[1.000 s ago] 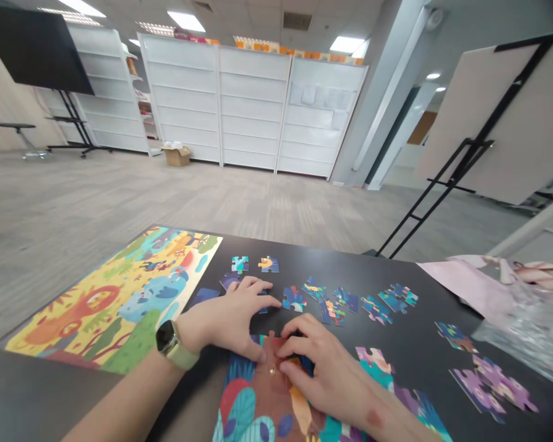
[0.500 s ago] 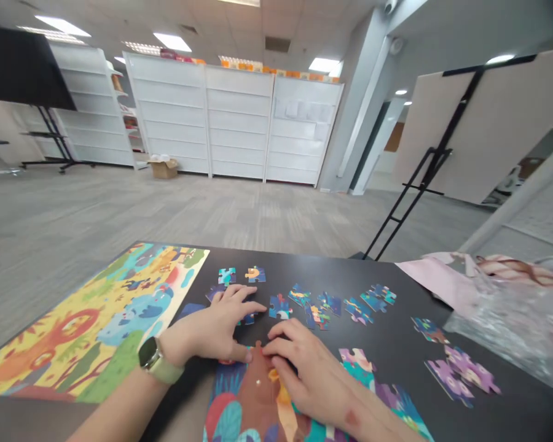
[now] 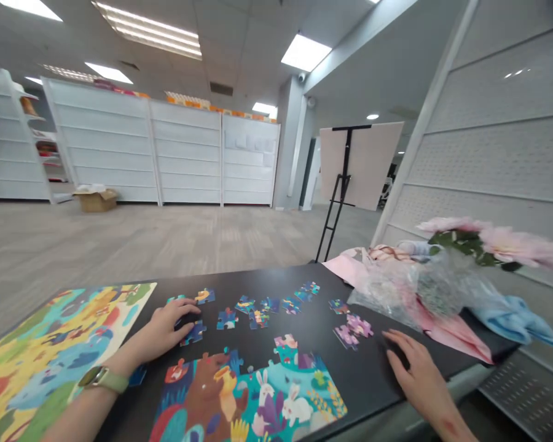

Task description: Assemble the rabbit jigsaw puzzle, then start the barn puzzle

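Observation:
My left hand, with a watch on its wrist, reaches over loose jigsaw pieces at the table's left. Its fingers are apart, beside a dark blue piece and below an orange-and-blue piece. Toward the right edge, my right hand rests on the black tabletop with fingers spread, holding nothing. Right of the joined puzzle section, showing a brown bear and white rabbits, it lies near purple-pink pieces. A pink-and-teal piece juts from that section's top edge.
Several loose pieces are scattered across the middle of the black table. A yellow animal picture sheet covers the left side. Clear plastic wrapping, pink flowers and a blue cloth lie at the right.
My right hand has left the joined section and moved far right to the table edge. My left hand has moved away from the section to the loose pieces. The view has turned right.

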Demonstrator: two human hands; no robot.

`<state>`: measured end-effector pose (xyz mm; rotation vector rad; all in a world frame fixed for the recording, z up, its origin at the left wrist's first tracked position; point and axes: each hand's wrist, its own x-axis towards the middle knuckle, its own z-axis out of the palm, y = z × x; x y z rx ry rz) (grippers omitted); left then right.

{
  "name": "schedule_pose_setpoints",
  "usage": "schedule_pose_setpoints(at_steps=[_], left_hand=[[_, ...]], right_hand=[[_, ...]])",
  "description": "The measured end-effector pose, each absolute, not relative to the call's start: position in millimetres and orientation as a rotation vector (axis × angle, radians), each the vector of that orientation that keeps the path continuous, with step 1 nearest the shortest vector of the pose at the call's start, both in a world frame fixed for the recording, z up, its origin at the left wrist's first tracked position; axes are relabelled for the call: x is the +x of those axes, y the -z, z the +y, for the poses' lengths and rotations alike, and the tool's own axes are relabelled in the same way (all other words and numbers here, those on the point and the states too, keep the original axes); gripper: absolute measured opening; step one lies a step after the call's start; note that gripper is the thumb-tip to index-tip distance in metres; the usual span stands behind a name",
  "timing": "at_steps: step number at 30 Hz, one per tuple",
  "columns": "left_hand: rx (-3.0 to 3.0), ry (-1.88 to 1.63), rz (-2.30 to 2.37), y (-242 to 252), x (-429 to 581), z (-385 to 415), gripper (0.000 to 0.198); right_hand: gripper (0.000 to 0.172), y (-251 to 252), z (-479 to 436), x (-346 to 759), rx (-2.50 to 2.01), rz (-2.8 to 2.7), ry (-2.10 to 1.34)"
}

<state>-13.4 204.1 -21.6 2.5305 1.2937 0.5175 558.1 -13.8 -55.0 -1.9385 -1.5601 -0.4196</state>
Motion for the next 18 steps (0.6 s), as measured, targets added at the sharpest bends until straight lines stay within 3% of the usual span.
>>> schedule_pose_setpoints(at_steps=[9, 18], left_hand=[[2.588, -0.725, 1.211, 57, -23, 227, 0.032], [2.600, -0.724, 1.230, 54, -23, 224, 0.031]], right_hand=[[0.052, 39, -29, 537, -2.360, -1.614, 0.340], [0.054, 21, -7, 528, -2.133, -1.695, 0.041]])
